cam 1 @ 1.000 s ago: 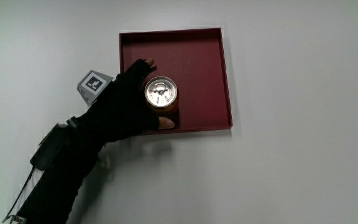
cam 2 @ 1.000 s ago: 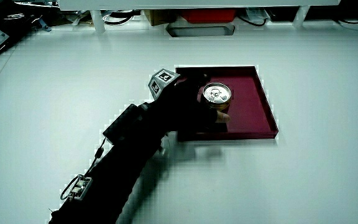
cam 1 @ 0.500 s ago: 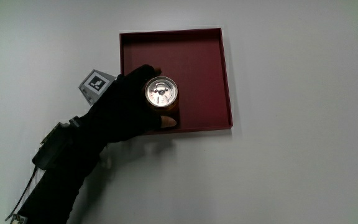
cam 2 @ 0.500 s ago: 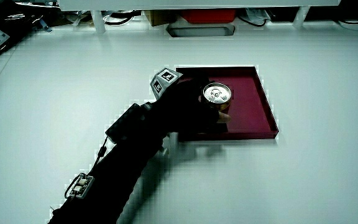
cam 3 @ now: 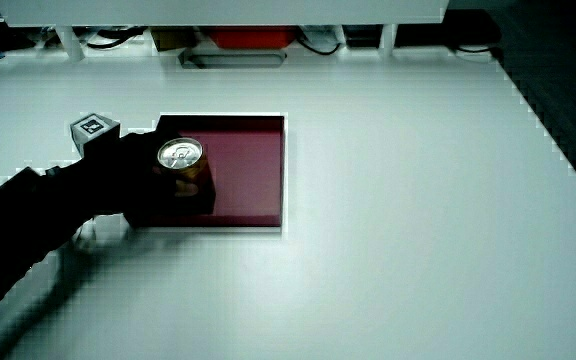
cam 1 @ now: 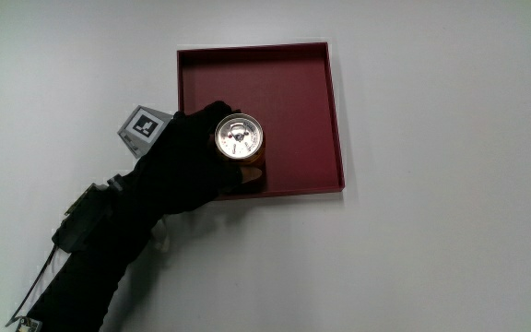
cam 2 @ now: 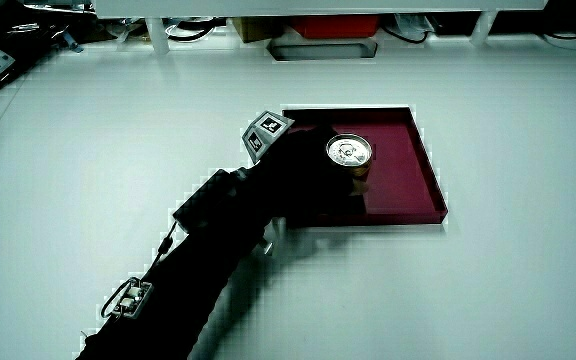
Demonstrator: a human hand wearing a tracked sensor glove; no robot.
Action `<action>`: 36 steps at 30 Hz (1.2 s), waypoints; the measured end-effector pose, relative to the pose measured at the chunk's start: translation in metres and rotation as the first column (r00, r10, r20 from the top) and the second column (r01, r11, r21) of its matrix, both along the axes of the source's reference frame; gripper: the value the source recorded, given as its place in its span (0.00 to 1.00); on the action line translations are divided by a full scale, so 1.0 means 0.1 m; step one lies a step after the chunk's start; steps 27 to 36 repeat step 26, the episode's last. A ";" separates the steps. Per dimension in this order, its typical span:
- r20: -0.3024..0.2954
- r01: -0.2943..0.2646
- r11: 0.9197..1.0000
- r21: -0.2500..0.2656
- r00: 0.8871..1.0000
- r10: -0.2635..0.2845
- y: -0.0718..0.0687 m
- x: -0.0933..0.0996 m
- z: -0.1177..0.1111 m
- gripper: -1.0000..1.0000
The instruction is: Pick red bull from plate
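A can with a silver top (cam 1: 240, 137) stands upright in the dark red square plate (cam 1: 302, 101), near the plate's edge closest to the person. The gloved hand (cam 1: 192, 161) reaches in over that edge, and its fingers are curled around the can's side. The patterned cube (cam 1: 143, 125) sits on the back of the hand. Both side views show the same grasp: the can (cam 2: 350, 152) (cam 3: 180, 155) upright in the plate (cam 2: 408, 170) (cam 3: 253, 170), and the hand (cam 2: 303, 175) (cam 3: 133, 180) wrapped around it. The can's body is mostly hidden by the glove.
A black forearm with a small box strapped to it (cam 1: 86, 217) stretches from the plate toward the person. A low partition with shelves and cables (cam 2: 318, 20) runs along the table's edge farthest from the person.
The fingers have closed more tightly around the can; the bare fingertips seen earlier beside it are now tucked in. The can stays in the same place on the plate.
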State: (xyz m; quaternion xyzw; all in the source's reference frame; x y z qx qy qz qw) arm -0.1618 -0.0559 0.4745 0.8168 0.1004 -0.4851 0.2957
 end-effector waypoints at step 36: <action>-0.076 -0.004 0.932 0.362 0.997 0.034 0.24 -0.01 -0.92 1.00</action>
